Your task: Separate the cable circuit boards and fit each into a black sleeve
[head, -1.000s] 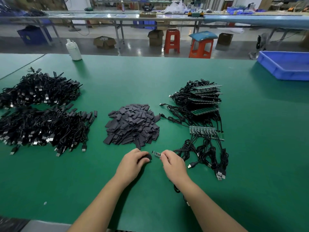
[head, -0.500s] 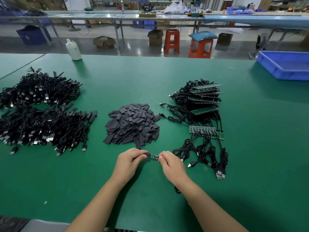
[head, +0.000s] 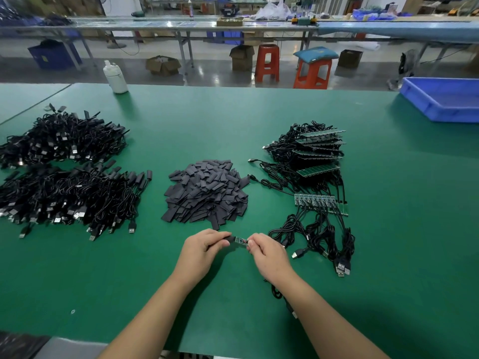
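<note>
- Two hands meet at lower centre: left hand (head: 204, 246) pinches a black sleeve (head: 230, 239), right hand (head: 267, 251) grips the circuit board (head: 241, 240), ends aligned for insertion.
- Sleeve pile (head: 207, 193) sits just above, within reach on the worktop (head: 388, 229).

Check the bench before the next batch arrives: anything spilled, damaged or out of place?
Nothing stands out. Sleeve pile, cable heaps and board strips lie separate on the table; both hands are fitting one board.
</note>
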Motion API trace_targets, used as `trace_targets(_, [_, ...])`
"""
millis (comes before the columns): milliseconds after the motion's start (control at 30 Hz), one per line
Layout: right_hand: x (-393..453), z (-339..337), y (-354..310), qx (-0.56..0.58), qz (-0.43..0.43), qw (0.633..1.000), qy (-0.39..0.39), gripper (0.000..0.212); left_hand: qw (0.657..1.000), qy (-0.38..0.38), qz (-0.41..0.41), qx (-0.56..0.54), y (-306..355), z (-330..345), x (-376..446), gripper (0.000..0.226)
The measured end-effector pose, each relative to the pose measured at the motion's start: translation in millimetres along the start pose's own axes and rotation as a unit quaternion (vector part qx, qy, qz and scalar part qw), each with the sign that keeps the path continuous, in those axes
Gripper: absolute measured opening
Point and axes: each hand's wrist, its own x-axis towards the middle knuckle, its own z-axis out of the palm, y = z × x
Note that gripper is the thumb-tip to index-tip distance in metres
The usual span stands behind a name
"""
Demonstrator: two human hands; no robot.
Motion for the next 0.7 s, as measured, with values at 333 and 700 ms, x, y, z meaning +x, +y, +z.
trace_targets(333, [1.3,4.9,5.3,-0.019,-0.014,1.0,-0.002,0.022,0.989,-0.043,0.062,0.125,1.6,-8.0,2.9,0.022])
trace_targets(700, [0.1,4.8,4.8,-0.022,-0.022,1.0,0.0,0.023,0.978,-0.108,0.092,0.156,8.6,-13.2,11.7,0.023])
